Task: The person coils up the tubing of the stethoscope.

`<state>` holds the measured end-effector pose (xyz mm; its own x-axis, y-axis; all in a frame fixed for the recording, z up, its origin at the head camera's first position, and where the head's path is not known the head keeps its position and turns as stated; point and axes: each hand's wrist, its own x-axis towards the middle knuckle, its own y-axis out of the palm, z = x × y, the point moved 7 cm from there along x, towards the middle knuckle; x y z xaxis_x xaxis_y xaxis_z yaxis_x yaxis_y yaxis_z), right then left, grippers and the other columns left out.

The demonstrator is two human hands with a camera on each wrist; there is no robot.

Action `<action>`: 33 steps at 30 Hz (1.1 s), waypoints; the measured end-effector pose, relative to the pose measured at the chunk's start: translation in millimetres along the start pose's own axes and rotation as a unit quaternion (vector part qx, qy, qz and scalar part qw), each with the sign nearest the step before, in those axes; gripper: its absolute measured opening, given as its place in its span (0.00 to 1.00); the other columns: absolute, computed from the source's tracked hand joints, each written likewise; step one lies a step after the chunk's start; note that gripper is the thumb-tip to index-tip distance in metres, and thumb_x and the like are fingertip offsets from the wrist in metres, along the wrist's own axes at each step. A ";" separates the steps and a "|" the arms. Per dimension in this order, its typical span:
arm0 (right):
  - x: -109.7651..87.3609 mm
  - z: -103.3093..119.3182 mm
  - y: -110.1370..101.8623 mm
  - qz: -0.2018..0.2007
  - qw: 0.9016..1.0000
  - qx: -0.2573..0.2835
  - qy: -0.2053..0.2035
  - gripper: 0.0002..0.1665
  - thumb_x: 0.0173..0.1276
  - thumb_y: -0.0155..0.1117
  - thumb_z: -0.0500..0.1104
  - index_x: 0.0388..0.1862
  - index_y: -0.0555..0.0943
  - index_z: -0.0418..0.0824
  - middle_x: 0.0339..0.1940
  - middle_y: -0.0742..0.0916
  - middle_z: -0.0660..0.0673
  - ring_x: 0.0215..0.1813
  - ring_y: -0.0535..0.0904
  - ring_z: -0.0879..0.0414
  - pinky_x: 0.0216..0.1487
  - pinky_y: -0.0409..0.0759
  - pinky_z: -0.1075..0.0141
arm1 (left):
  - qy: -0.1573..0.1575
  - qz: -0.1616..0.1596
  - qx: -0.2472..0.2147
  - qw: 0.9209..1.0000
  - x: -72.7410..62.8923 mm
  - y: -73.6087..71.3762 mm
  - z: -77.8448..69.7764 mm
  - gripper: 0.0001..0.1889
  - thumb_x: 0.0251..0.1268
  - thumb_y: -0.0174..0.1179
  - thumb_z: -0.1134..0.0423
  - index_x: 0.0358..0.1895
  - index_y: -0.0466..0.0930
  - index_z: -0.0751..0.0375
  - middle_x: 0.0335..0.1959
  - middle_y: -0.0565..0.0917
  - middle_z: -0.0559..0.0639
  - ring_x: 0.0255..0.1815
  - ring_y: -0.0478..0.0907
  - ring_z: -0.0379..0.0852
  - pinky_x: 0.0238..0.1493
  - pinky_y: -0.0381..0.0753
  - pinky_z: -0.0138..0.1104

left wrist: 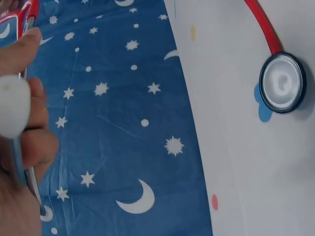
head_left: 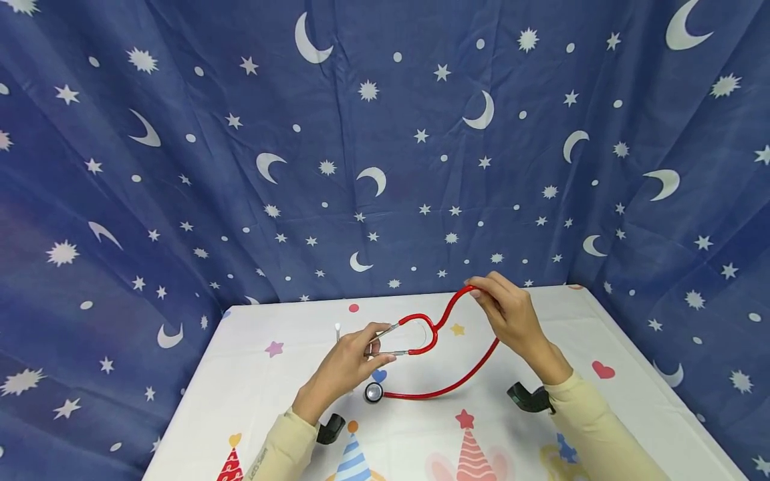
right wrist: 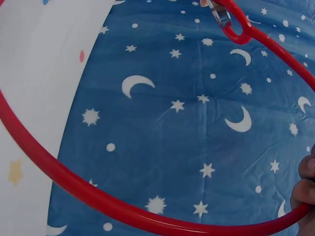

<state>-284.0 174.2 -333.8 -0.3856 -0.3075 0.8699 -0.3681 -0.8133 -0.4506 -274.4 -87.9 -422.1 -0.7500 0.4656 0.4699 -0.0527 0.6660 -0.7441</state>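
Observation:
A stethoscope with red tubing is held between both hands over the table. My left hand grips its two metal ear tubes, and a white eartip sticks out past the fingers. Farther along, my right hand pinches the red tube near its middle, raising it into a bend. From there the tube loops down and back to the left. The round chest piece hangs at its end, close over the tabletop, below the left hand in the head view.
A white tablecloth printed with party hats, stars and hearts covers the table. Behind and at both sides hangs a blue curtain with white moons and stars. Black wrist mounts sit at both sleeves.

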 end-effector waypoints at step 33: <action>-2.3 10.1 76.7 0.197 0.970 0.134 0.054 0.12 0.62 0.68 0.33 0.45 0.86 0.41 0.31 0.87 0.51 0.27 0.71 0.68 0.30 0.74 0.74 | 0.110 0.001 -0.023 0.994 -0.6 5.6 -52.8 0.22 0.60 0.68 0.52 0.53 0.77 0.57 0.28 0.76 0.38 0.23 0.65 0.30 0.25 0.62 0.15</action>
<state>-302.7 107.6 -368.4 -0.5429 -0.5793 0.6081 0.0530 -0.7462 -0.6636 -239.4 -53.6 -401.5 -0.5869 0.5806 0.5643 -0.0174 0.6878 -0.7257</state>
